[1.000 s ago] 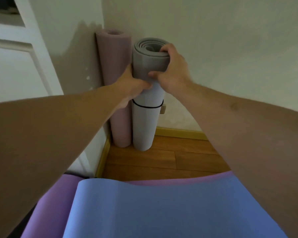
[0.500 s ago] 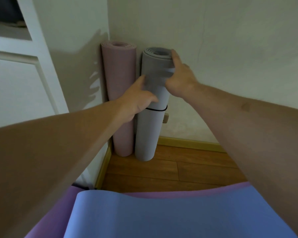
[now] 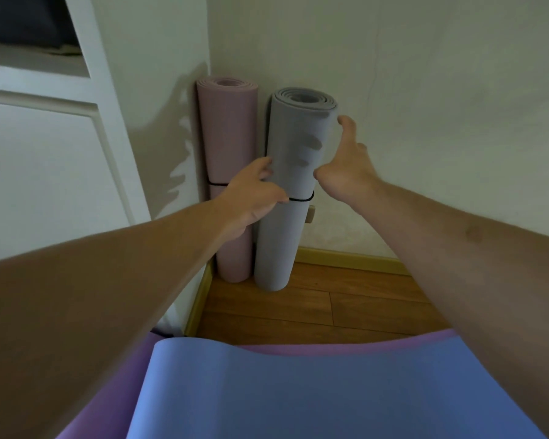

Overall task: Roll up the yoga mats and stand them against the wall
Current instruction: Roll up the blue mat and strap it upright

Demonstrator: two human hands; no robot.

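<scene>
Grey rolled mat (image 3: 286, 223) stands upright, black band (image 3: 301, 199) around middle.

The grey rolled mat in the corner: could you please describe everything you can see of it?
The grey mat is a foam-like sheet rolled into a tight cylinder, its spiral end showing on top. It stands upright on the wood floor in the corner, beside the pink mat. A thin black band circles its middle. The left hand touches its left side; the right hand is open beside it.

Single head-worn wide-angle view, looking forward and down into room corner (image 3: 208, 122), close above flat blue mat (image 3: 314, 391).
</scene>
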